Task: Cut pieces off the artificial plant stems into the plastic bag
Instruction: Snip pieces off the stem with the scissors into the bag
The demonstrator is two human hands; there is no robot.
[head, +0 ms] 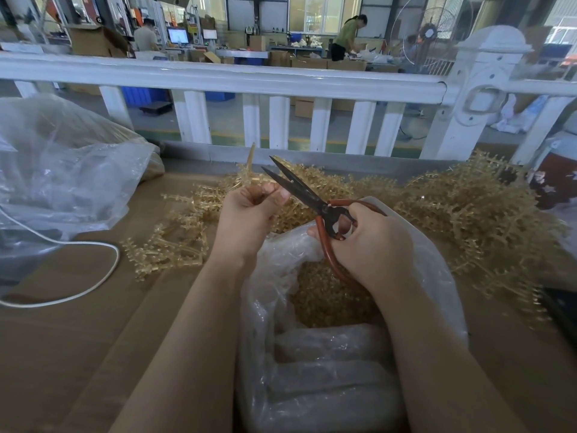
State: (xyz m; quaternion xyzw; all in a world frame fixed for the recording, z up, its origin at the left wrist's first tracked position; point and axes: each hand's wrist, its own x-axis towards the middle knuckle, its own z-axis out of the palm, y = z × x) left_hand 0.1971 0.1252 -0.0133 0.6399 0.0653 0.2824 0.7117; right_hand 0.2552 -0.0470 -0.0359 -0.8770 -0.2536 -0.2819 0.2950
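My left hand [249, 214] pinches a pale golden artificial plant stem [250, 165] that sticks up and away from it. My right hand [371, 242] grips the red-brown handles of dark scissors [299, 189]. The blades are spread apart, their tips just right of the stem. Both hands hover over the mouth of a clear plastic bag [312, 354], which holds a heap of small golden cut pieces [324, 298].
A big tangle of golden stems [468, 210] covers the cardboard-topped table [93, 339] to the right and behind my hands; a few lie at the left [168, 248]. A large clear bag [62, 170] and a white cable [78, 289] sit left. A white fence [281, 79] borders the far edge.
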